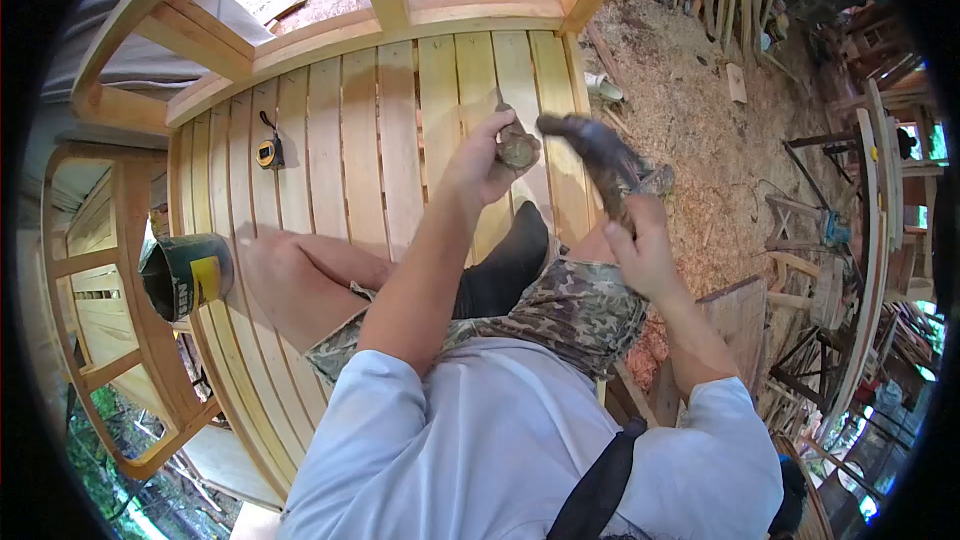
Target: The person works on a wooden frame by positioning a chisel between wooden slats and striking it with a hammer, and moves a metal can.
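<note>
From where I stand, the person sits on a slatted wooden bench (382,155), both hands out in front. The left hand (485,162) is closed around the handle of a thin-shafted tool (515,148), its butt up and its shaft pointing away, down toward the slats; I can't tell if the tip touches them. The right hand (642,240) grips a hammer (600,148) by its handle, fingers wrapped round, the blurred head near the tool's butt. Off to the left hand's left, a yellow-and-black tape measure (268,152) lies on the slats. Farther left and nearer the body is a dark bucket (187,277) with a yellow label. Shavings (722,180) cover the ground right of the right hand.
</note>
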`<action>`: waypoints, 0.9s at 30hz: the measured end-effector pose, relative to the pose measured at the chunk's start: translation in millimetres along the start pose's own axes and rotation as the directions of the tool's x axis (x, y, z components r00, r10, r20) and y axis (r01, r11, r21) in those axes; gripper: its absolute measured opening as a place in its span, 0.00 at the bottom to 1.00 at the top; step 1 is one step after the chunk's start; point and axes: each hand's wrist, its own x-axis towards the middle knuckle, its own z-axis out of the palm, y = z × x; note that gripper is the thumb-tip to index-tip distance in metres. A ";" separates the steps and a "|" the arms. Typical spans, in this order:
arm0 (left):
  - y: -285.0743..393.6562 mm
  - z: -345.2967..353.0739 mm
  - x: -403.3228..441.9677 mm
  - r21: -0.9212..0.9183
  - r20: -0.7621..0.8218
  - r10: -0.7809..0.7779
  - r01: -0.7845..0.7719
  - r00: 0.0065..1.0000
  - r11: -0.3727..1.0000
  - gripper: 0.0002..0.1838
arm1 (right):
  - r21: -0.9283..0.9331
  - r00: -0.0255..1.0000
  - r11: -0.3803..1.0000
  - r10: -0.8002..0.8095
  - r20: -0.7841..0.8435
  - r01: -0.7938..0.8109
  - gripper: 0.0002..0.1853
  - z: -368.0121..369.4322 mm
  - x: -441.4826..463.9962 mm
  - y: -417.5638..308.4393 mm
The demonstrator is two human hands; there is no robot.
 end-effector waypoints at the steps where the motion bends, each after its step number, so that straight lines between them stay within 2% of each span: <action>1: 0.4 -2.1 -5.8 -0.021 0.033 -0.052 0.052 0.998 0.998 0.16 | 0.285 0.958 0.916 0.255 0.131 -0.283 0.17 -5.9 0.3 1.2; 2: 2.4 -3.5 -10.2 -0.036 0.073 -0.098 0.101 0.993 0.994 0.12 | 0.436 0.922 0.812 0.336 0.193 -0.388 0.14 4.4 14.3 4.7; 3: 34.4 -8.6 -2.9 0.044 0.079 -0.052 0.049 0.996 0.998 0.12 | 0.563 0.875 0.673 0.413 0.253 -0.480 0.13 11.1 29.4 6.6; 4: 29.1 -14.4 -13.9 -0.012 0.063 -0.111 0.112 0.992 0.994 0.12 | 0.672 0.754 0.404 0.541 0.372 -0.621 0.12 2.0 30.7 -3.1; 5: 29.2 -15.0 -15.6 -0.056 0.073 -0.157 0.161 0.985 0.985 0.12 | 0.730 0.624 0.110 0.614 0.483 -0.674 0.12 -3.1 37.7 -5.9; 6: 27.5 -14.6 -15.6 -0.042 0.086 -0.162 0.166 0.983 0.985 0.13 | 0.755 0.601 -0.005 0.603 0.525 -0.655 0.11 -1.7 39.8 -3.2; 7: 27.7 -15.2 -16.4 -0.034 0.090 -0.165 0.169 0.982 0.985 0.13 | 0.760 0.602 -0.006 0.606 0.520 -0.650 0.11 8.4 40.1 1.5; 9: 30.3 -17.4 -17.2 -0.017 0.081 -0.185 0.187 0.979 0.982 0.14 | 0.773 0.510 -0.135 0.679 0.528 -0.620 0.10 39.4 38.0 16.1; 10: 35.7 -21.1 -18.7 -0.012 0.077 -0.179 0.181 0.981 0.983 0.14 | 0.794 0.516 -0.229 0.653 0.554 -0.563 0.10 53.9 35.0 21.0; 11: 41.3 -26.9 -22.5 -0.043 0.084 -0.204 0.208 0.975 0.977 0.14 | 0.790 0.518 -0.238 0.644 0.563 -0.564 0.10 66.0 31.7 31.2; 13: 43.4 -29.5 -25.8 -0.063 0.087 -0.239 0.245 0.967 0.968 0.14 | 0.772 0.570 -0.486 0.525 0.632 -0.409 0.10 77.3 23.1 52.4; 14: 43.8 -26.6 -24.9 -0.060 0.096 -0.238 0.245 0.966 0.968 0.15 | 0.775 0.571 -0.490 0.529 0.628 -0.398 0.10 79.4 22.0 57.6; 16: 38.4 -23.3 -23.6 -0.058 0.107 -0.248 0.255 0.963 0.965 0.16 | 0.806 0.598 -0.405 0.540 0.592 -0.432 0.11 74.6 20.7 60.0; 18: 29.7 -20.4 -22.8 0.026 0.004 -0.204 0.204 0.979 0.979 0.13 | 0.793 0.628 -0.449 0.491 0.604 -0.412 0.12 80.3 21.9 68.4; 20: 8.4 -24.7 -25.5 0.097 0.006 -0.143 0.142 0.990 0.985 0.11 | 0.775 0.660 -0.493 0.433 0.614 -0.396 0.12 84.1 24.1 67.1; 22: -16.9 -29.6 -27.5 0.234 0.051 -0.050 0.037 0.997 0.971 0.07 | 0.750 0.592 -0.423 0.461 0.661 -0.508 0.13 82.4 30.0 57.8; 23: -35.4 -37.8 -24.5 0.242 0.026 0.010 -0.016 1.000 0.970 0.08 | 0.750 0.592 -0.423 0.461 0.661 -0.508 0.13 82.3 33.4 54.3; 25: -58.2 -32.6 -33.0 0.268 -0.114 0.057 -0.024 0.992 0.963 0.09 | 0.732 0.585 -0.280 0.455 0.671 -0.621 0.14 85.0 40.9 49.2; 26: -59.2 -33.2 -31.7 0.264 -0.116 0.050 -0.018 0.992 0.964 0.09 | 0.729 0.579 -0.282 0.459 0.674 -0.624 0.14 89.6 44.2 49.9; 27: -58.7 -34.3 -28.2 0.321 -0.169 -0.030 0.083 0.985 0.943 0.10 | 0.737 0.611 -0.235 0.433 0.663 -0.634 0.14 97.0 49.1 52.2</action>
